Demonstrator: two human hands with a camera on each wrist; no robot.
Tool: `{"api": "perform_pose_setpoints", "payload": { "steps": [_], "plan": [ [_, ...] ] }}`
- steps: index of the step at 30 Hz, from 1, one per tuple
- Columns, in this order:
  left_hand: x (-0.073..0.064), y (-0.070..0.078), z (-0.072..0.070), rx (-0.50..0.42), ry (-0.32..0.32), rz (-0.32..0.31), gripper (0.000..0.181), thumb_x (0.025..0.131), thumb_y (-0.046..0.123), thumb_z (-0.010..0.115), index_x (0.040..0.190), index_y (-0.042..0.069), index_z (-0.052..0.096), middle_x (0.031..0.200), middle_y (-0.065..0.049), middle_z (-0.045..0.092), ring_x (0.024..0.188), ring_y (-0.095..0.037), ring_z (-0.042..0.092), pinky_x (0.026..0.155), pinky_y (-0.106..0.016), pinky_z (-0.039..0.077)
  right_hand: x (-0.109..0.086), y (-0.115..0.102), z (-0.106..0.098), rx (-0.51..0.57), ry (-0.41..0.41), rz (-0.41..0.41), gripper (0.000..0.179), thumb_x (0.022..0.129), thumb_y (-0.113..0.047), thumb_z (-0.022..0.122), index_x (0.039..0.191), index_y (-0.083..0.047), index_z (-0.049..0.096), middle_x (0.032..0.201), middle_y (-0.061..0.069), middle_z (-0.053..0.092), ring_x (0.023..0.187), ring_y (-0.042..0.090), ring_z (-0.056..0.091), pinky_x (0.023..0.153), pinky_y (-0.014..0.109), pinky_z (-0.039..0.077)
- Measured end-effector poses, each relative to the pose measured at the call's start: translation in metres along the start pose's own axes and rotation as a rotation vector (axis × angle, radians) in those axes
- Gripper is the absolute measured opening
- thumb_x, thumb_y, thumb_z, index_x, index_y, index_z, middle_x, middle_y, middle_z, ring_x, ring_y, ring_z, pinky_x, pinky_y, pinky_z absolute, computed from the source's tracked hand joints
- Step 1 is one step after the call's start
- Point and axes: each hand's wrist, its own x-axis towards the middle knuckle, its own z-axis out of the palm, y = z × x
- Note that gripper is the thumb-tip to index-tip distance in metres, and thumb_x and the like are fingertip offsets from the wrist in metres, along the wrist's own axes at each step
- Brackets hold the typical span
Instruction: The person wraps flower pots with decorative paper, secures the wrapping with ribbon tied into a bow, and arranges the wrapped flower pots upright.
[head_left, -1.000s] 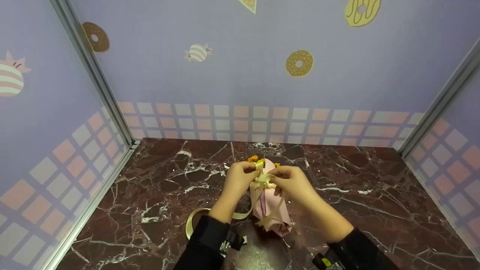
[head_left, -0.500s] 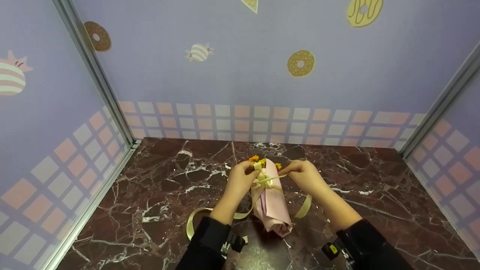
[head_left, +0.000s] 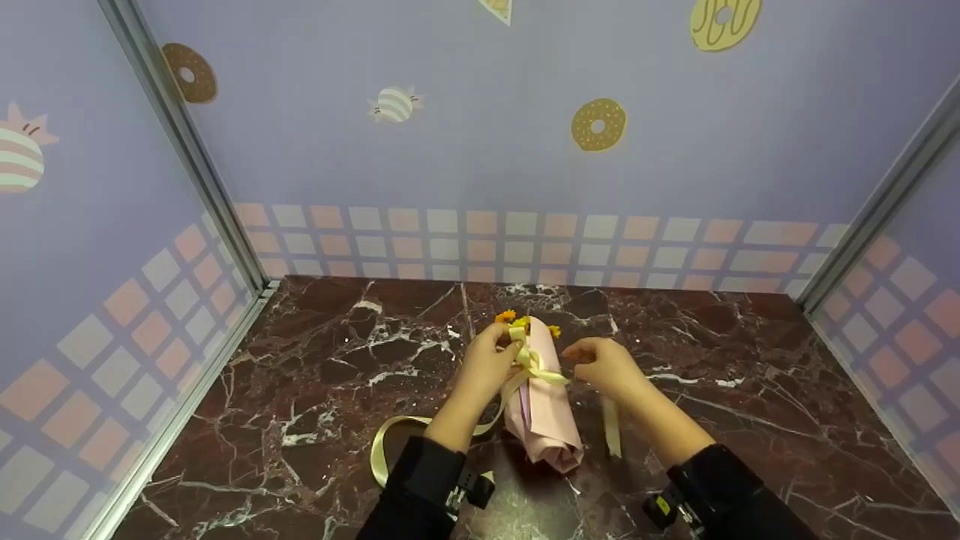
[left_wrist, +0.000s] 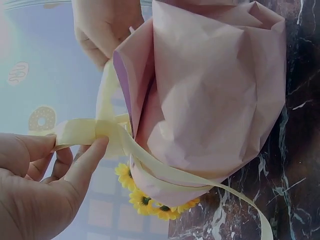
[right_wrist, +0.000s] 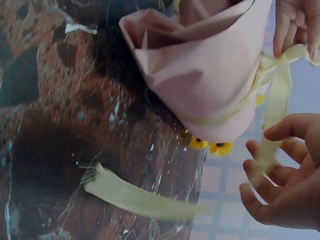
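Observation:
A bouquet wrapped in pink paper [head_left: 551, 409] lies on the table, its orange and yellow flowers [right_wrist: 220, 148] showing at the far end. Pale yellow ribbon [left_wrist: 170, 172] runs round the wrapping and crosses at a knot [head_left: 531, 364] on its upper side. At the bouquet's left, my left hand [head_left: 487, 360] pinches a short length of ribbon between thumb and fingers, plainest in the left wrist view. My right hand [head_left: 606, 364] is just right of the bouquet, with a ribbon tail [right_wrist: 276, 100] between its thumb and curled fingers. The tail's frayed end [right_wrist: 100, 182] hangs below that hand.
More ribbon [head_left: 381, 450] curves over the dark marbled table [head_left: 337, 390] beside the left forearm. A small pale scrap [head_left: 489, 476] lies near the left wrist. Patterned purple walls [head_left: 480, 150] enclose the table at the back and both sides.
My right hand has moved from the knot out to the right, drawing a ribbon tail with it. The ribbon by the knot, taut half a second ago, now sags. My left hand has barely moved.

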Motion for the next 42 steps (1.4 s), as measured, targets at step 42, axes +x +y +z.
{"api": "perform_pose_setpoints", "payload": {
  "steps": [42],
  "plan": [
    [-0.003, -0.003, -0.006, -0.049, -0.003, -0.029, 0.005, 0.092, 0.0, 0.062, 0.09, -0.003, 0.058, 0.085, -0.01, 0.062, 0.08, -0.024, 0.063, 0.071, -0.032, 0.057, 0.012, -0.023, 0.018, -0.184, 0.059, -0.376, 0.005, 0.072, -0.002, 0.078, 0.072, -0.007, 0.075, 0.07, -0.003, 0.049, 0.064, 0.012, 0.048, 0.06, 0.028, 0.046]
  ]
}}
